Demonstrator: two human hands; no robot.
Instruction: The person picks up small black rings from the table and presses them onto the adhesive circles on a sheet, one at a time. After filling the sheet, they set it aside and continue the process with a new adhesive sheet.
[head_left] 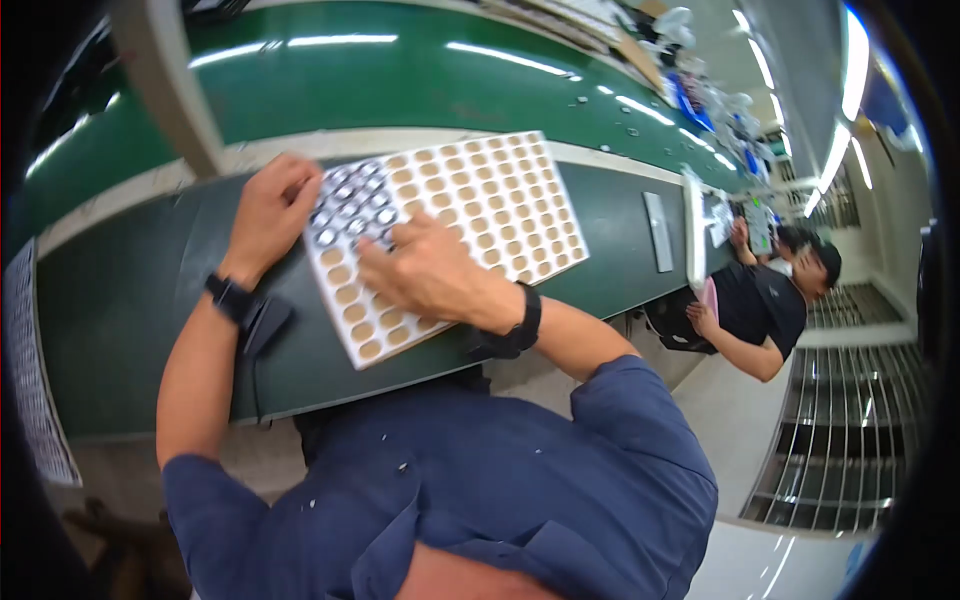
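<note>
At the white tray (515,207), the right hand (428,268) bends, the left hand (277,208) curls, grips unclear to me; a stray knuckle could dislodge silvery pieces (351,208).

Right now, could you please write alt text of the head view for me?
A person's right hand reaches over a white rectangular tray with tan ovals, near small shiny dark and silver pieces clustered at its far left corner. The left hand is at that corner. The tray lies on a dark green tabletop; another person in black appears at right.
</note>
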